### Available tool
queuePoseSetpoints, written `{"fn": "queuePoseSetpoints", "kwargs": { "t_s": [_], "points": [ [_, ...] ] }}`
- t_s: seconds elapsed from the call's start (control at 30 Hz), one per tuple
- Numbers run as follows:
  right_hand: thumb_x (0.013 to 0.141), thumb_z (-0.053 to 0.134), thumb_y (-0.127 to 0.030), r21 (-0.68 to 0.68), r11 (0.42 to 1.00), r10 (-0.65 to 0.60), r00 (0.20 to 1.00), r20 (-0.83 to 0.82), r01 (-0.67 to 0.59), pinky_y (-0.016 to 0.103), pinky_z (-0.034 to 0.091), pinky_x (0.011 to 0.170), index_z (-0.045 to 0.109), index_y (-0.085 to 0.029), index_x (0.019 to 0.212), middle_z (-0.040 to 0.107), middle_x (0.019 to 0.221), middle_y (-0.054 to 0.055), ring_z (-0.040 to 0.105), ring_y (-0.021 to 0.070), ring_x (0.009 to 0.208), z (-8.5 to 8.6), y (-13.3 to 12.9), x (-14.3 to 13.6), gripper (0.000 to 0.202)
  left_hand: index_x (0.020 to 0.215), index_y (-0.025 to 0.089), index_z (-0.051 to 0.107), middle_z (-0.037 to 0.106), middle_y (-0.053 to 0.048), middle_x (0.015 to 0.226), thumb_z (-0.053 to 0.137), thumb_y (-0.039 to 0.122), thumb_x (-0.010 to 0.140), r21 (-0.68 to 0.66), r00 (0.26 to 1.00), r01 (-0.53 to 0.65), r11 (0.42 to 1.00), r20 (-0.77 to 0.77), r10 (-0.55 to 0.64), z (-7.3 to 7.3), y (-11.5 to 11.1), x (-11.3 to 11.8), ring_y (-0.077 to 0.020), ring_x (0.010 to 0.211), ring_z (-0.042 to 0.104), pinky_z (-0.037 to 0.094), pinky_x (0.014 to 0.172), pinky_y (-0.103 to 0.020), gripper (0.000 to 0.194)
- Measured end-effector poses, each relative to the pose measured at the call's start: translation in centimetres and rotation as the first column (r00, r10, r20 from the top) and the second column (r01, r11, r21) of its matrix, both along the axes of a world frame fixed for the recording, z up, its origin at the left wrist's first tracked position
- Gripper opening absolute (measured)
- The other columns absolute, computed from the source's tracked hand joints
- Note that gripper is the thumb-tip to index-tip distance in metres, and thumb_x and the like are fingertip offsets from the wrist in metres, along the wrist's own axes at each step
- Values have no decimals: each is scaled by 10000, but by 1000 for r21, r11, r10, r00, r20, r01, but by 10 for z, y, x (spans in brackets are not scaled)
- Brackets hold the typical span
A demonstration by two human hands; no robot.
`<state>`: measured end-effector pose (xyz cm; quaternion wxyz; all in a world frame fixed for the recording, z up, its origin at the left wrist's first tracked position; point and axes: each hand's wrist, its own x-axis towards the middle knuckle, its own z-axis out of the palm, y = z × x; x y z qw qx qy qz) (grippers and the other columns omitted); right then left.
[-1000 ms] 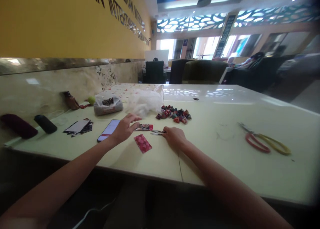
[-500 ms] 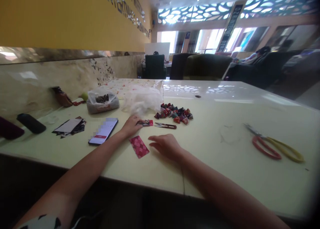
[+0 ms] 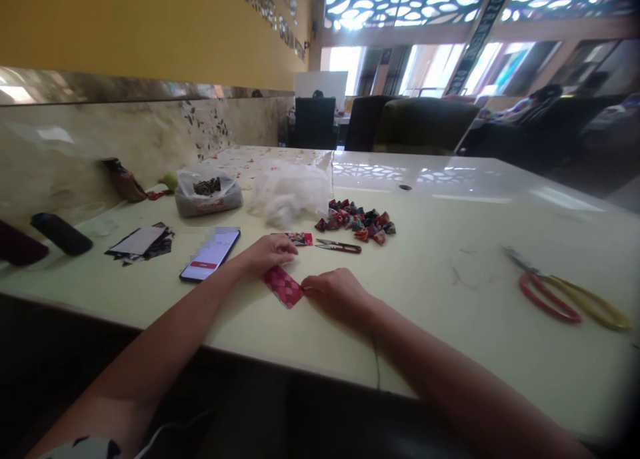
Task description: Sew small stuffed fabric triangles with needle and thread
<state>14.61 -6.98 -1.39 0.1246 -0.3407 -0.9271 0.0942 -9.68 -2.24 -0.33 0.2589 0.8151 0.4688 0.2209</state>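
Note:
A pink and red patterned rectangle of cloth (image 3: 284, 288) lies on the table before me. My right hand (image 3: 337, 291) pinches its right corner between thumb and fingertips. My left hand (image 3: 270, 253) is at the cloth's far left end, fingers loosely bent and a gap between them and the thumb. Just behind that hand, partly covered by it, lies a dark floral cloth piece with red (image 3: 303, 239). Thread snips (image 3: 339, 246) lie to its right. Beyond them is a heap of small stuffed cloth pieces (image 3: 357, 220) in mixed colours.
Large scissors (image 3: 560, 292) with red and yellow handles lie at right. To the left are a phone (image 3: 213, 255), dark cloth scraps (image 3: 143, 242) and a thread spool (image 3: 61, 233). A bag of dark filling (image 3: 210, 195) and a white fluffy bundle (image 3: 290, 191) stand behind.
My left hand has moved from the floral cloth towards me, to the pink cloth's far end. My right hand has closed on the pink cloth's right corner. The view has shifted slightly.

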Motion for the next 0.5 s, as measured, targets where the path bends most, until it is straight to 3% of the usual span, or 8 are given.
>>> {"fn": "queuePoseSetpoints", "kwargs": {
  "t_s": [0.17,0.27,0.4,0.5],
  "points": [
    [902,549,-213,-59,997,-50,997,-66,47,244,294,616,757,-229,843,716,705,32,560,120,610,1,-2,2,216,1036,224,731,581,-71,1146,709,413,776,-94,955,187,978,-214,-204,19,-10,-5,-232,1117,542,421,1000,-328,323],
    [898,576,-243,-98,991,-104,987,-121,93,242,325,631,768,-232,911,728,739,41,587,135,648,0,1,5,193,907,203,715,580,-64,1037,689,346,779,-97,919,218,971,-316,-237,21,-14,-3,-223,1035,535,435,915,-308,194],
    [912,574,-280,-120,968,-239,958,-158,222,257,366,665,768,-228,977,757,830,63,632,169,714,-3,12,9,211,777,192,618,608,-26,822,593,265,826,-46,954,78,996,-286,-88,8,-11,6,-182,773,549,414,693,-283,91],
    [913,563,-280,-130,946,-317,929,-193,296,271,395,709,759,-222,981,768,915,71,661,196,800,-5,22,13,216,799,198,610,625,-15,779,599,276,830,21,977,-28,999,-210,32,-3,-7,11,-186,732,561,410,655,-291,85]
  ]
}}
